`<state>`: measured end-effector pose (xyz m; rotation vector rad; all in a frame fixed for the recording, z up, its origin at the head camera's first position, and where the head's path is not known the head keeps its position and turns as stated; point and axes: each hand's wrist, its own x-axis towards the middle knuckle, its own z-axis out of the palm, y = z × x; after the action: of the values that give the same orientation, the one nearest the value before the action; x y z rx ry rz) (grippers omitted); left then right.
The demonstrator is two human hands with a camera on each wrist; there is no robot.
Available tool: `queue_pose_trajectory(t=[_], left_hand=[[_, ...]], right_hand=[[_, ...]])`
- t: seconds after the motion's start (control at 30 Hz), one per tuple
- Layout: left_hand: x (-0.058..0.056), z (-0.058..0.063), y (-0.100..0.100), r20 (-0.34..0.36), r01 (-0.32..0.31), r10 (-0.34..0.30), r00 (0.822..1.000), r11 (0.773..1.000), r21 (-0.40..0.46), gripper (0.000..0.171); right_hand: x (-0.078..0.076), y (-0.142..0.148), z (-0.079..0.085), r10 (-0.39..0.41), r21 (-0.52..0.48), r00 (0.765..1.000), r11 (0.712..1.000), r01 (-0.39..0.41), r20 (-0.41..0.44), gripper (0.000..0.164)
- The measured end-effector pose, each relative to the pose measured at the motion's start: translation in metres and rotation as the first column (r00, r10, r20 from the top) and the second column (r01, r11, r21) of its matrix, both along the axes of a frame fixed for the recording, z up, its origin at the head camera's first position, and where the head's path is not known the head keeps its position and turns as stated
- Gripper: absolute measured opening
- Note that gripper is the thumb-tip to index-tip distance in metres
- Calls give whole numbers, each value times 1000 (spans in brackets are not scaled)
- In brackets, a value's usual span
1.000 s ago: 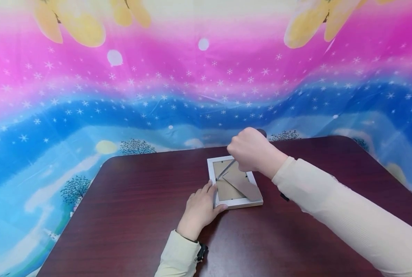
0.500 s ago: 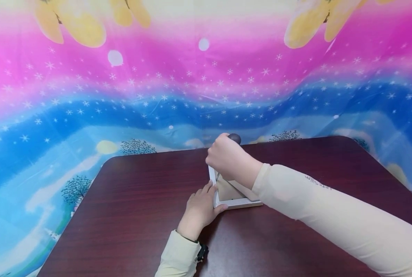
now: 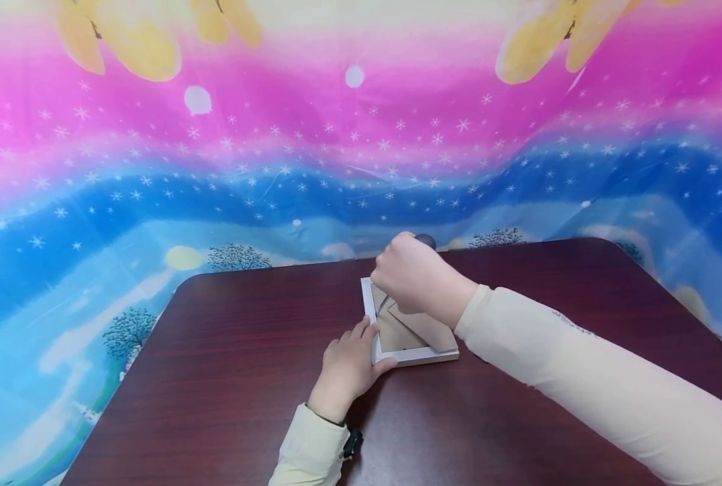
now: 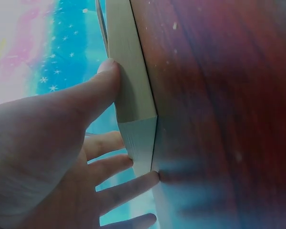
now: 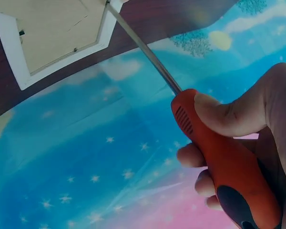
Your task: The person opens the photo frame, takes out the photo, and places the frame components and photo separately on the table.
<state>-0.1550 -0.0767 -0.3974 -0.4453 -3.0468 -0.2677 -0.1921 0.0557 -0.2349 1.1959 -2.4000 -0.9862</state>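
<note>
- In the head view, a short line of small dark lettering [image 3: 573,323] stands on the pale right sleeve [image 3: 549,358]; it is too blurred to make out a single letter for certain.
- That line lies along the upper edge of the forearm, past the cuff [image 3: 475,307] on the way to the elbow, and slants down toward the right side of the view, following the arm.
- Otherwise, no text, label, brand, number or sign can be read in the three views.
</note>
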Motion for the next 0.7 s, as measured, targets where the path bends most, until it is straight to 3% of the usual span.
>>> queue_pose_trajectory(t=[0.07, 0.27, 0.57, 0.7], left_hand=[[1, 0, 0, -17, -5, 4, 1000, 1000, -5, 71], [2, 0, 1, -22, -23, 23, 999, 1000, 7, 71], [2, -1, 2, -8, -31, 31, 999, 1000, 2, 73], [2, -1, 2, -3, -27, 27, 1000, 1000, 9, 73]], right_hand=[[-4, 9, -1, -17, -72, 999, 997, 20, 31, 9], [-14, 40, -8, -77, -243, 992, 965, 99, 99, 27], [-22, 78, -29, -106, -454, 978, 873, 178, 180, 11], [-24, 93, -42, -151, -491, 954, 830, 264, 257, 7]])
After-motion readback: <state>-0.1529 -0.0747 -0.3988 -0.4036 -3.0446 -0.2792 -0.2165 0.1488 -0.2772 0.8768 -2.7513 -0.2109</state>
